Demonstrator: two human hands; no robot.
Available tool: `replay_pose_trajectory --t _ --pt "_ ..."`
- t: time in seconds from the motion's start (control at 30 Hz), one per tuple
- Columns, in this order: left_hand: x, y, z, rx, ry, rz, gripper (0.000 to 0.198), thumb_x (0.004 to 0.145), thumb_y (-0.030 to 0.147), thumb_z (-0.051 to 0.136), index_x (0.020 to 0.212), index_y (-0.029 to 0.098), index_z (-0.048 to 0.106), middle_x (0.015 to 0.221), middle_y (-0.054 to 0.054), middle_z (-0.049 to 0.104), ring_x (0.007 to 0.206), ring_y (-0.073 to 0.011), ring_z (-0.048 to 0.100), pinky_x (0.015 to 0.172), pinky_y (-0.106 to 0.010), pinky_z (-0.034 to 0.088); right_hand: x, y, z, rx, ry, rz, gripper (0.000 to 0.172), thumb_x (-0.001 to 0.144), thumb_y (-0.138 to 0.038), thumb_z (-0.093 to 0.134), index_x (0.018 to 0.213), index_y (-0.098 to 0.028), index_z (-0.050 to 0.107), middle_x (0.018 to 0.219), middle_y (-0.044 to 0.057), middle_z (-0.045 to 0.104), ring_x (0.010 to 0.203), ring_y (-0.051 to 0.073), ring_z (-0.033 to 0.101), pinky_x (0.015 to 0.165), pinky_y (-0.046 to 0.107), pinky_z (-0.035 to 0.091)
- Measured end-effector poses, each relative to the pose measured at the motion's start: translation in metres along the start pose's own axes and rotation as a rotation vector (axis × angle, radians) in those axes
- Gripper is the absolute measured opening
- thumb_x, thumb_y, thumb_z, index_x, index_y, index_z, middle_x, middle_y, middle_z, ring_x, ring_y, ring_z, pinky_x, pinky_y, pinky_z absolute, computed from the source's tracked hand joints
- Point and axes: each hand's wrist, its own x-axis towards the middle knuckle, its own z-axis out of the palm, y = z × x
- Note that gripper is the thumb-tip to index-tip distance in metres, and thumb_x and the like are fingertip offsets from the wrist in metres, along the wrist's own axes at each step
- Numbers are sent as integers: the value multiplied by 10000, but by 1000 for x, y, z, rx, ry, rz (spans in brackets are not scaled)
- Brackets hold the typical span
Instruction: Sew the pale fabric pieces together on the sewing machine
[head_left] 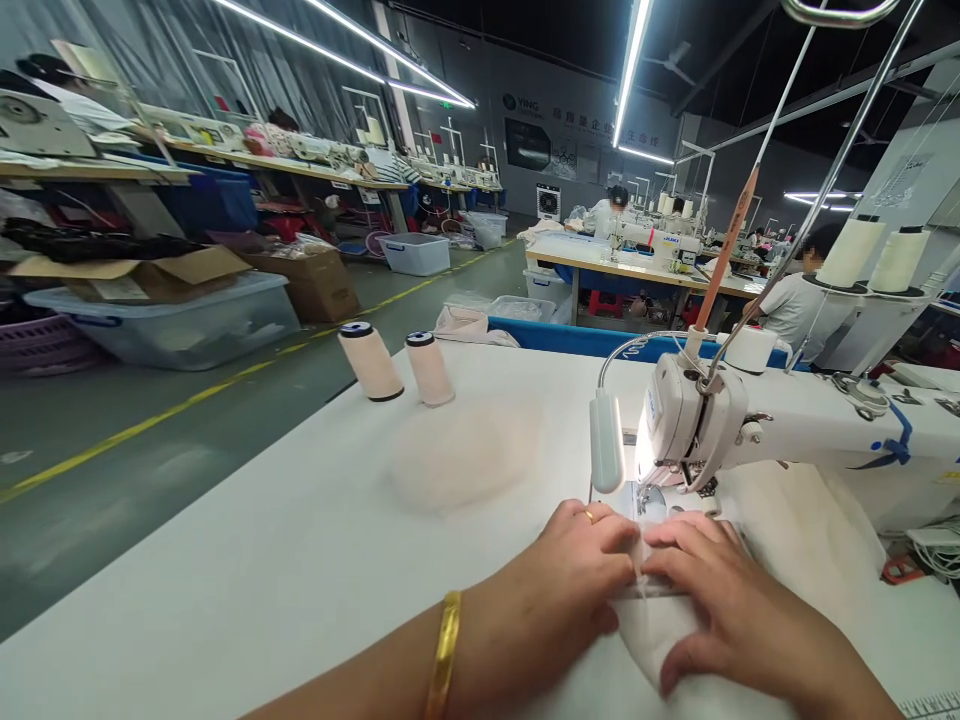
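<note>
A pale, thin fabric lies in front of the needle area of a white sewing machine. My left hand is closed at the fabric's left side, fingers bent and pressed together, a ring and a gold bangle on it. From the right, my right hand grips the same fabric with curved fingers, its thumb lower on the cloth. The fingertips of both hands nearly meet along a fold or seam just before the presser foot. More cream cloth spreads under the machine's arm.
Two peach thread cones stand at the far left of the white table. A blurred beige patch shows on its surface. A small lamp hangs left of the needle. Boxes, bins and people at other machines are beyond.
</note>
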Motion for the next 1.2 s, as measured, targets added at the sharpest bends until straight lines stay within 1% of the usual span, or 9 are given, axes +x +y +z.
replay_pose_trajectory --t 0.07,0.1,0.27,0.43,0.63,0.8,0.97,1.07,1.2 --pt "4 -5 10 -11 45 -34 192 862 20 567 808 201 536 927 -16 638 846 -198 570 811 -343 404 2 3 0 -23 25 -4 175 957 -207 726 1084 -288 639 1283 9 665 1220 281 571 1057 458 477" --pt "8 -6 15 -13 73 -62 220 852 -2 512 776 202 483 864 -16 609 775 -189 538 749 -328 396 3 5 2 -28 55 -7 145 996 -155 638 1072 -279 636 1218 14 688 1174 269 592 1027 446 487" --pt "27 -7 25 -109 190 -172 206 825 23 426 820 228 412 813 -9 552 725 -189 492 660 -305 391 12 9 14 37 288 -8 207 1094 -246 415 1039 -254 615 1058 38 723 962 239 649 849 375 520" --pt "38 -6 27 -105 286 -205 212 720 55 468 757 235 363 756 6 533 678 -178 474 611 -297 381 20 7 22 94 524 93 293 1106 -330 392 990 -246 648 868 24 714 797 214 667 714 313 513" --pt "40 -10 26 -123 314 -188 175 795 101 540 668 201 475 707 2 556 677 -163 540 609 -270 418 24 7 25 107 622 80 393 1108 -409 401 813 -229 591 696 1 635 630 175 603 610 282 466" --pt "40 -7 20 -161 347 -166 282 875 185 637 610 175 540 719 6 552 633 -131 512 584 -251 401 22 7 22 51 571 60 403 1119 -399 370 816 -231 576 677 -12 611 617 166 574 598 275 428" --pt "27 -3 23 -32 368 11 334 945 237 668 617 179 640 749 -19 581 720 -164 513 672 -302 395 15 6 15 -101 365 -123 433 1139 -371 312 776 -228 499 714 -5 602 673 169 534 654 291 415" --pt "16 2 27 32 339 62 239 899 134 691 669 200 685 810 -21 658 767 -179 523 746 -347 389 9 3 11 -156 230 -198 388 1133 -352 349 797 -226 497 761 -2 606 708 172 516 744 317 435" --pt "8 6 29 18 295 69 236 871 18 628 756 211 700 838 6 716 816 -183 560 794 -364 394 5 -1 9 -129 179 -164 319 1119 -349 417 846 -225 525 806 2 625 747 175 530 797 330 440"
